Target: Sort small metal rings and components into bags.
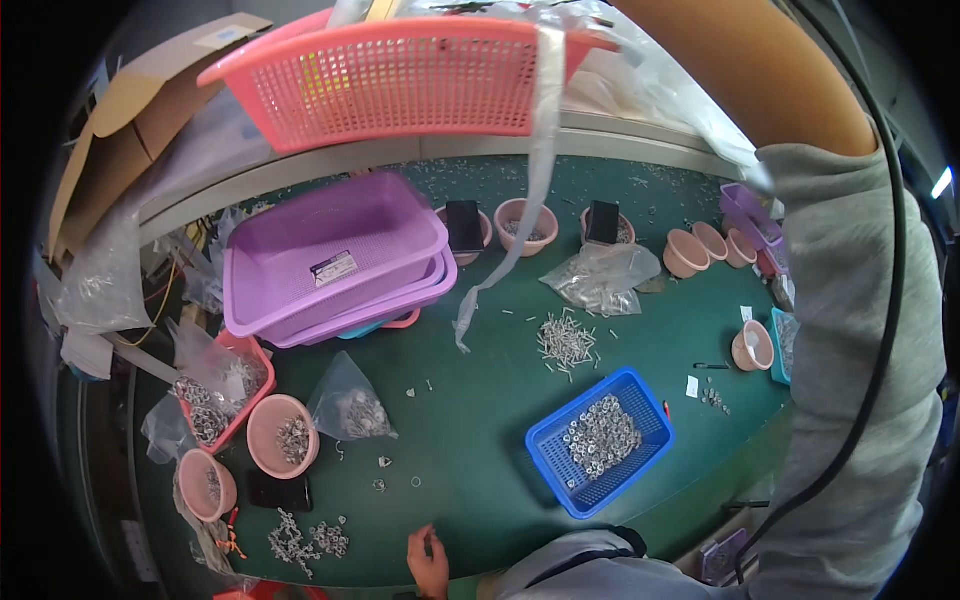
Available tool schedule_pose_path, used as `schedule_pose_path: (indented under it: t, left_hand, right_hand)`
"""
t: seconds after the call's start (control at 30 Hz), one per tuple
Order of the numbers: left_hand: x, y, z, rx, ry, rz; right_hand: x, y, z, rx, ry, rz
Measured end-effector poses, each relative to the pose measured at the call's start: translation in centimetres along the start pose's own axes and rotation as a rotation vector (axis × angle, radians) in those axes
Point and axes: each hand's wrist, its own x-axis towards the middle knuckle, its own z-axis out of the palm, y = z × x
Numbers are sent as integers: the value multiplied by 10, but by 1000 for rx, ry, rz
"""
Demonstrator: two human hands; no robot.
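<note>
My left hand (428, 565) is at the table's near edge, its fingers curled together; what they hold, if anything, is hidden. Nearest to it are small metal pieces: a loose ring (416, 482) and a pile of linked metal parts (290, 540) to its left. My right arm (790, 90), in a grey sleeve, rises along the right side past the top edge, so the right hand is out of sight. Right of centre, a blue basket (545, 450) holds many small metal nut-like pieces (603, 436). Behind it lies a heap of short metal pins (567, 342).
Stacked purple baskets (400, 215) stand at the back left. A pink basket (390, 85) sits on a ledge above, with a plastic strip (540, 130) hanging down. Pink tubs (258, 440) and a bag of parts (350, 400) are on the left. A black cable (885, 300) runs along the right.
</note>
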Motion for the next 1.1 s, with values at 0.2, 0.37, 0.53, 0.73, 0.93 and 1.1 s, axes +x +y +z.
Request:
schedule_pose_path:
  t: [0.2,0.37,0.53,0.73,0.93,1.1]
  left_hand:
    - [-28,-30,-12,43,-23,-152]
    - [-23,-35,-15,65,8,-74]
    - [-4,-36,-11,27,6,15]
    - [-6,-38,-2,61,-15,44]
    - [-10,-26,-9,94,-53,37]
    - [-13,-19,-11,-16,-19,69]
  right_hand:
    - [39,-15,30,-426,-6,43]
    - [-46,-64,40,-304,221,253]
    - [-43,-47,27,-575,852,36]
    - [-77,-27,-13,-168,1030,266]
    - [-109,-33,-22,40,870,303]
    - [-121,-53,-28,250,886,316]
